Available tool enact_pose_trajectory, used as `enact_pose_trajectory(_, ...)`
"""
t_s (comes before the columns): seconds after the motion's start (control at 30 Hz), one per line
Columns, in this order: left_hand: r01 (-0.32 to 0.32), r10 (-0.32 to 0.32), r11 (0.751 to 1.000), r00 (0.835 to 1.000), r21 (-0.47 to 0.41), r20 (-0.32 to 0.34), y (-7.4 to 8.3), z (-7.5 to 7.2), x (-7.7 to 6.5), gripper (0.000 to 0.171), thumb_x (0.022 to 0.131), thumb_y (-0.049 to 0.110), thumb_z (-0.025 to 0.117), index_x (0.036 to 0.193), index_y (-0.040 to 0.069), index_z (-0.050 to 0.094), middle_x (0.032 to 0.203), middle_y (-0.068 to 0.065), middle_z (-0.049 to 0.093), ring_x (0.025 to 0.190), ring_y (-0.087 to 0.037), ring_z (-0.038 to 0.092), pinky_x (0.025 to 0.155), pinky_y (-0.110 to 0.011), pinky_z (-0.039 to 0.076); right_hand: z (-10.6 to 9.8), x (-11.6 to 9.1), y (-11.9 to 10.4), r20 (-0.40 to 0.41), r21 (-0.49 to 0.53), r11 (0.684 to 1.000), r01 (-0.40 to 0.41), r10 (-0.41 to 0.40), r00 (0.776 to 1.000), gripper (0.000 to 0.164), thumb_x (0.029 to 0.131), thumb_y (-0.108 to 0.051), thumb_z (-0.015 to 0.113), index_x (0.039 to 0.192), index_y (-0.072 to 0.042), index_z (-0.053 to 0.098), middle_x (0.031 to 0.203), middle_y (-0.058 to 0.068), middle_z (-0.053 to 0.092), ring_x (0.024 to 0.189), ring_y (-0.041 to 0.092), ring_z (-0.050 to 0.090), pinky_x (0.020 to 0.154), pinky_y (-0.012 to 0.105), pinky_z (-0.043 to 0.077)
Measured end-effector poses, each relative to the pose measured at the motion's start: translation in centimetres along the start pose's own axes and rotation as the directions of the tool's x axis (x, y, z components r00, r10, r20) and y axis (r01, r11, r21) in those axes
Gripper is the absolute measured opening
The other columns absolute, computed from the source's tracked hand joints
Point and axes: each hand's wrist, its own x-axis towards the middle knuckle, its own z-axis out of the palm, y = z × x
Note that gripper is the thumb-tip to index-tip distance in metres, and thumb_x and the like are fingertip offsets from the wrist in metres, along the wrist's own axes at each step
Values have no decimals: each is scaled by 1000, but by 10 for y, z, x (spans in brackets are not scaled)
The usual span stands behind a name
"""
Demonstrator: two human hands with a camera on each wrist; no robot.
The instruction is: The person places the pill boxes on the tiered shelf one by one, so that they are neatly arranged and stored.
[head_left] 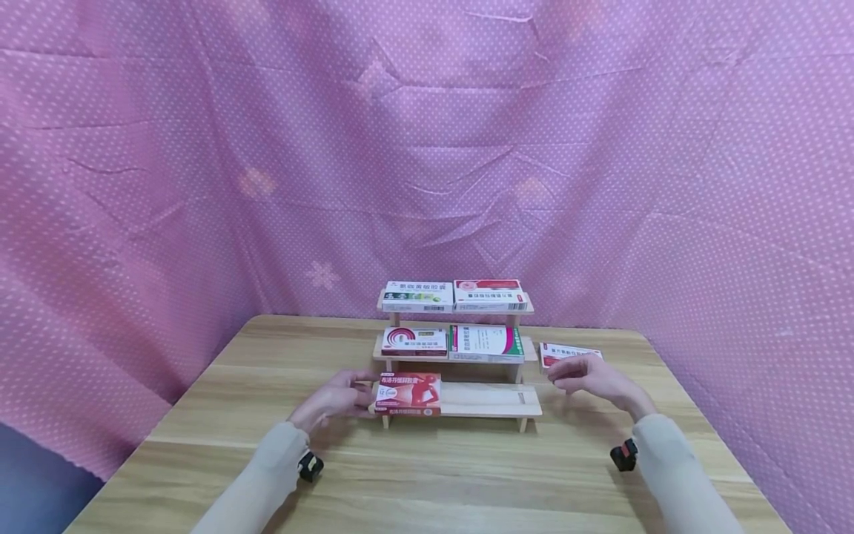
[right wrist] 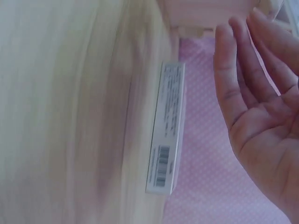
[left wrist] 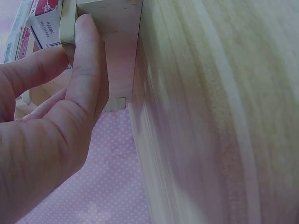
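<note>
At the left end of the lowest tier of a wooden stepped display rack (head_left: pixel 490 408), my left hand (head_left: pixel 340 397) pinches the board. In the left wrist view its thumb lies at one face of the board end (left wrist: pixel 68 21) and its fingers at the other. A red medicine box (head_left: pixel 408 393) lies on that tier, right beside this hand. My right hand (head_left: pixel 594 378) hovers with loosely bent fingers and holds nothing. Behind it a white and red medicine box (head_left: pixel 567 348) lies on the table, partly covered by the hand in the head view; its barcode side (right wrist: pixel 163 135) shows in the right wrist view.
Two boxes, one green and white (head_left: pixel 417 297) and one red and white (head_left: pixel 490 295), lie on the top tier. The middle tier carries a red-ringed box (head_left: pixel 414 341) and a green and magenta box (head_left: pixel 485 343). A pink dotted cloth (head_left: pixel 427 148) hangs behind the wooden table (head_left: pixel 427 482).
</note>
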Motion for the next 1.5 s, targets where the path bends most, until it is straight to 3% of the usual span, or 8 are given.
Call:
enact_pose_trajectory(0.17,-8,8,1000,1000,-8,8,-1,0,0,60,86,-9,53,143,-11,34,117,-27,60,92,-27,68,85,-40,61,-12,-2,4,-95,-70,997,-38,31,995,39,92,-16,66,127,2,61,129,24,61,118,35,57,93,34,53)
enact_pose_trajectory(0.4,2,-2,1000,1000,-5,-8,-1,2,1,59,86,-10,52,143,-10,35,117,-26,59,92,-27,68,85,-40,61,-28,-2,9,-213,-144,979,-145,112,971,43,91,-23,69,129,-4,62,142,27,49,131,45,42,102,61,39)
enact_pose_trajectory(0.53,13,-12,1000,1000,11,-26,0,1,1,58,87,-10,50,143,-10,35,119,-26,58,90,-25,67,85,-40,61,-35,0,16,-243,-166,970,-180,136,960,45,91,-24,69,128,-2,62,145,29,45,135,48,36,105,66,34)
enact_pose_trajectory(0.77,14,-14,1000,1000,24,-25,1,0,0,61,86,-11,52,144,-11,34,118,-27,59,90,-25,67,84,-40,61,-44,5,27,-232,-192,960,-205,159,960,43,92,-23,67,127,1,62,151,27,37,139,54,24,108,73,24)
enact_pose_trajectory(0.93,5,-5,1000,1000,-2,-22,0,1,1,58,87,-10,51,143,-12,34,122,-29,57,91,-26,68,84,-40,61,-47,5,37,-226,-200,959,-200,153,962,41,91,-19,67,126,3,62,152,28,34,138,54,24,108,70,27)
enact_pose_trajectory(1.03,9,-9,1000,1000,-13,-27,0,2,1,57,88,-10,50,143,-13,35,123,-29,57,91,-26,68,84,-41,61,-46,6,43,-222,-205,958,-198,152,963,42,89,-16,69,125,4,62,153,29,32,137,56,26,108,70,28)
enact_pose_trajectory(1.23,2,-2,1000,1000,-5,-18,0,3,-1,58,88,-9,51,143,-12,34,122,-29,58,91,-27,68,84,-40,61,-43,6,52,-198,-189,958,-214,176,964,46,83,-11,73,124,6,62,155,32,21,138,60,18,112,72,19)
enact_pose_trajectory(1.5,-3,4,1000,1000,30,-24,1,3,-2,59,87,-8,52,144,-10,34,120,-26,58,88,-25,67,83,-40,61,-39,7,50,-189,-205,953,-223,185,964,51,76,-10,79,122,4,62,154,33,24,137,60,17,107,77,14)
